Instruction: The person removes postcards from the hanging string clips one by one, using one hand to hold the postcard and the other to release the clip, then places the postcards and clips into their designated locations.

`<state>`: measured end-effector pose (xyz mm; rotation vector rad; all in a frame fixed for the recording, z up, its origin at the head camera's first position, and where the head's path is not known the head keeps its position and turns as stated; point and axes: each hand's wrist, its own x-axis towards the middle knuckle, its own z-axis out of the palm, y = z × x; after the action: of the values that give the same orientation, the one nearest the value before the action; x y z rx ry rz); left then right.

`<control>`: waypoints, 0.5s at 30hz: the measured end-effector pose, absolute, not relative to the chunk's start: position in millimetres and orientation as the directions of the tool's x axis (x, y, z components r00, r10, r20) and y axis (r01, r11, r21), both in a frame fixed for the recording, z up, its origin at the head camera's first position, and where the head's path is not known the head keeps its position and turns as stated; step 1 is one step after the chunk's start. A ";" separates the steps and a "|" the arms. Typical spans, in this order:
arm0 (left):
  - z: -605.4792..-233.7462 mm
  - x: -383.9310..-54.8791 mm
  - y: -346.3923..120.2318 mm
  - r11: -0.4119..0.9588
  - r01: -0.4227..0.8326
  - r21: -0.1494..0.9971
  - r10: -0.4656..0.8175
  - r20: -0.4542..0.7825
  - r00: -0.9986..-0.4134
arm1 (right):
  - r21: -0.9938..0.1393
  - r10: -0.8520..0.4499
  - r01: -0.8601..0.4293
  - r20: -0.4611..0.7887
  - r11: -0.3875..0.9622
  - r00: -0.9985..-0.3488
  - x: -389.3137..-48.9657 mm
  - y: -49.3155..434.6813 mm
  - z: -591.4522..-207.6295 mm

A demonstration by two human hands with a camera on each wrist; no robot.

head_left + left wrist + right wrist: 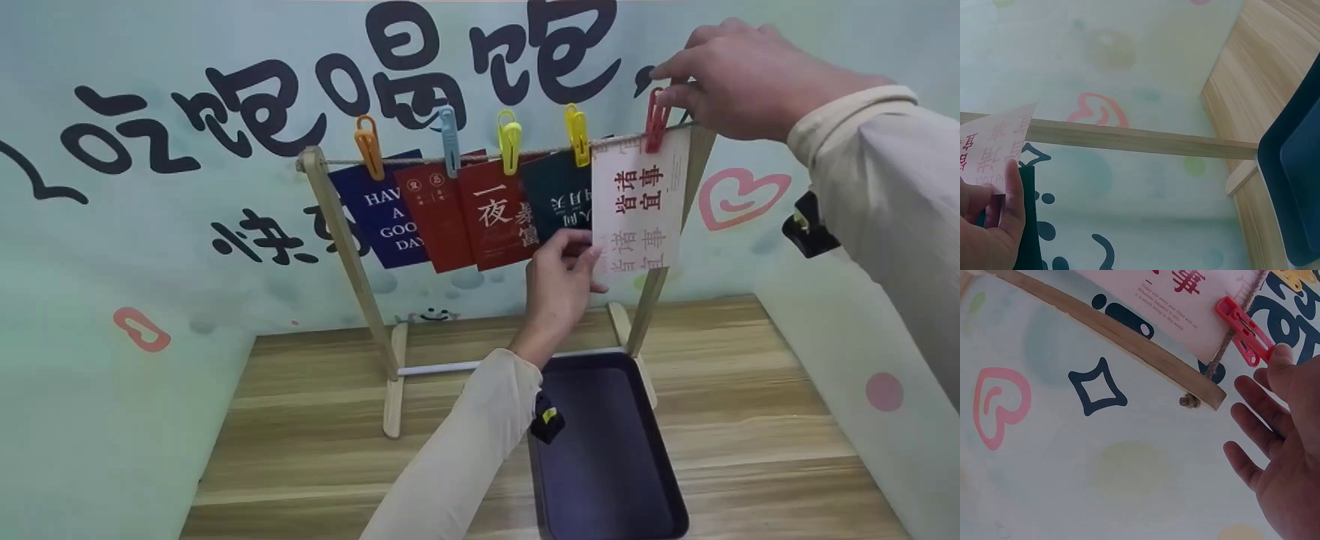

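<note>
A white card with red characters [641, 199] hangs at the right end of a string, under a red clothespin [658, 124]. My left hand [562, 274] pinches the card's lower left edge; the left wrist view shows the thumb in front of the card [996, 149] and a finger at its edge. At the clothespin's upper end is my right hand [750, 79]. In the right wrist view its thumb [1282, 354] overlaps the end of the red clothespin [1244, 332], while the other fingers are spread apart. The clothespin's jaws straddle the string and the card's top edge.
A wooden rack [345, 255] carries the string. Left of the white card hang a dark green card [551, 191], two red cards and a blue card [375, 225], under orange, blue and yellow clothespins. A black tray [615, 450] lies on the wooden table [300, 442].
</note>
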<state>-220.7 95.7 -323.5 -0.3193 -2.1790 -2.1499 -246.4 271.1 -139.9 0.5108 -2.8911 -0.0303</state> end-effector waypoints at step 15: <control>-324.1 -213.5 94.6 0.030 0.192 0.981 0.104 0.188 -0.977 | 0.013 -0.331 -0.350 0.362 0.937 -0.872 -238.4 264.2 -140.0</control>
<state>-213.5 94.6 -324.1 -0.3173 -2.2081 -2.1205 -238.4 264.2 -140.0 0.4974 -2.7293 0.0741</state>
